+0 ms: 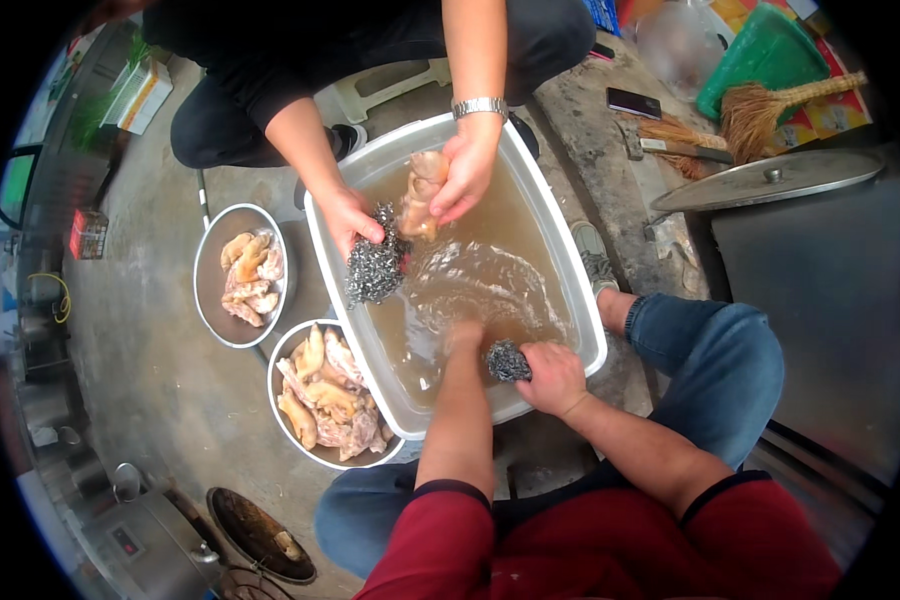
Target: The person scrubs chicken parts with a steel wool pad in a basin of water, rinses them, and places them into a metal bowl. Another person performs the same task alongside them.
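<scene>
A large white plastic tub [588, 300] of murky brown water stands before me. My left hand [464, 334] reaches under the water; its fingers are hidden, so I cannot see whether they hold anything. Over the tub's near right rim, my right hand [553, 378] is closed on a grey steel wool scourer [508, 361]. Across from me, a co-worker holds a pig's trotter [426, 185] in one hand [466, 165] and a larger steel wool scourer [374, 268] in the other. Both are above the water.
Two metal bowls of trotters, a farther one [204, 290] and a nearer one [276, 420], stand left of the tub. At right are a metal lid [770, 182], a straw broom [755, 115], a knife [685, 150] and a phone [633, 102]. A metal cooker [135, 545] stands lower left.
</scene>
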`<action>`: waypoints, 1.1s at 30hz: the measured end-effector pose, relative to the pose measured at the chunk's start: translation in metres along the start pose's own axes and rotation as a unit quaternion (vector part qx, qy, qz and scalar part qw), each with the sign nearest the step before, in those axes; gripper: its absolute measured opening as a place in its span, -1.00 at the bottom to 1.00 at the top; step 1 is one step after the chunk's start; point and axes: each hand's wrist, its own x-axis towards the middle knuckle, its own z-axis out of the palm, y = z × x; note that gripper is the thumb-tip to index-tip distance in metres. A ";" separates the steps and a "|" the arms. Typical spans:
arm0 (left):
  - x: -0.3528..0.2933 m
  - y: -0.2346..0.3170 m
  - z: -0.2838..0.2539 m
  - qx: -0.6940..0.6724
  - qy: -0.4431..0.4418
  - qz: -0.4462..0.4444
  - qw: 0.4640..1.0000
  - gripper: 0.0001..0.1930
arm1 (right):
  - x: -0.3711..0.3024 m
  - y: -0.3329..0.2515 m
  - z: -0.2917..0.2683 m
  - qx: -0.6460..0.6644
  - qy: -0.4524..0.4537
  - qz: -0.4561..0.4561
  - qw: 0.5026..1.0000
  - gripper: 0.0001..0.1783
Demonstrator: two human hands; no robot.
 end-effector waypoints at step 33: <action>-0.237 0.030 -0.029 -0.669 0.053 0.226 0.706 -0.33 | 0.064 -0.045 -0.012 0.738 -0.063 0.354 0.571 -0.72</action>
